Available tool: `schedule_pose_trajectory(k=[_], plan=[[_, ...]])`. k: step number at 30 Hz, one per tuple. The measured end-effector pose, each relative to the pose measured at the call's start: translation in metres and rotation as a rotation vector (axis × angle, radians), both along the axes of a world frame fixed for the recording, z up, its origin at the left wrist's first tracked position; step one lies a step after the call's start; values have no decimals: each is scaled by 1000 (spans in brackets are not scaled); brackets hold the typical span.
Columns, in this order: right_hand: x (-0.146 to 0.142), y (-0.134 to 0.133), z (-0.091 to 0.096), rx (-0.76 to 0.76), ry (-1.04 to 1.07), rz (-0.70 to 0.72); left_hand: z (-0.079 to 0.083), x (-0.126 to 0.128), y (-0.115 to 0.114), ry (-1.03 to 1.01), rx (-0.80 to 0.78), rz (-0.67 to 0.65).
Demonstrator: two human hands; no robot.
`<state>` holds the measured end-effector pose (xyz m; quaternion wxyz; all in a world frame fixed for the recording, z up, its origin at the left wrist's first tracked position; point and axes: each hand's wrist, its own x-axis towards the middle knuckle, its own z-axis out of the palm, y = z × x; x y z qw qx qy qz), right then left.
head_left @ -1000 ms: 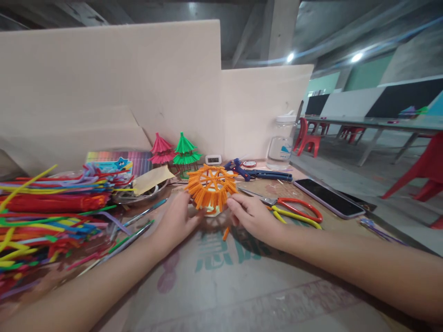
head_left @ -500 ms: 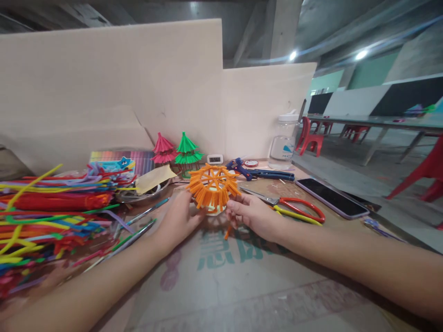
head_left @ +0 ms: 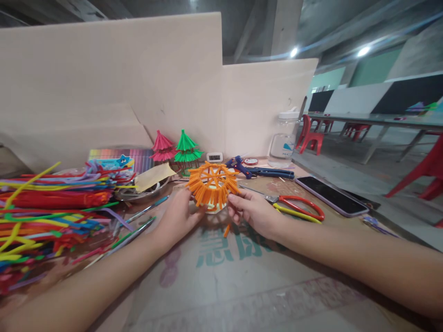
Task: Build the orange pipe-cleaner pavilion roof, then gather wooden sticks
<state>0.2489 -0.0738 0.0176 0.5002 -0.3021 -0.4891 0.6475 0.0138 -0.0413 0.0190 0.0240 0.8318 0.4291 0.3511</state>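
Observation:
An orange pipe-cleaner dome (head_left: 212, 184) with spokes and a fringe of cut ends sits on a pale base at the middle of the table. My left hand (head_left: 178, 216) grips its left side with curled fingers. My right hand (head_left: 252, 213) pinches the fringe on its right side. A short orange offcut (head_left: 226, 230) lies on the table just below the dome, between my hands.
A heap of coloured pipe cleaners (head_left: 48, 207) fills the left. Pink (head_left: 162, 146) and green (head_left: 187, 148) pipe-cleaner trees stand behind. Red-and-yellow scissors (head_left: 297, 207), a blue glue gun (head_left: 258, 171), a phone (head_left: 330, 195) and a plastic bottle (head_left: 283, 140) lie to the right. Cardboard partitions (head_left: 138, 83) close the back.
The dome has been lifted slightly and tilted between my hands. My right fingers have shifted up onto its fringe. The view has moved a little.

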Motion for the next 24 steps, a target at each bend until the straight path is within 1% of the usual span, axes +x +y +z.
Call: schedule_pose_trajectory(k=[8,14,17,19,21,23,24], plan=[[0,-1,3,-24,-17,-5,1,-2,0,10,24,-50],[-1,-1,5,-40,-22,34,1,-2,0,2,28,-68],[-1,-1,4,-37,-47,49,1,-1,1,1,3,-57],[0,0,3,-40,-101,64,1,-1,3,-16,-34,-25],[4,3,4,-24,-198,71,-1,-1,7,-63,-89,11],[12,11,7,42,-316,31,-4,-2,13,-117,-150,49],[18,16,10,99,-375,-19,-5,-4,16,-140,-172,75]])
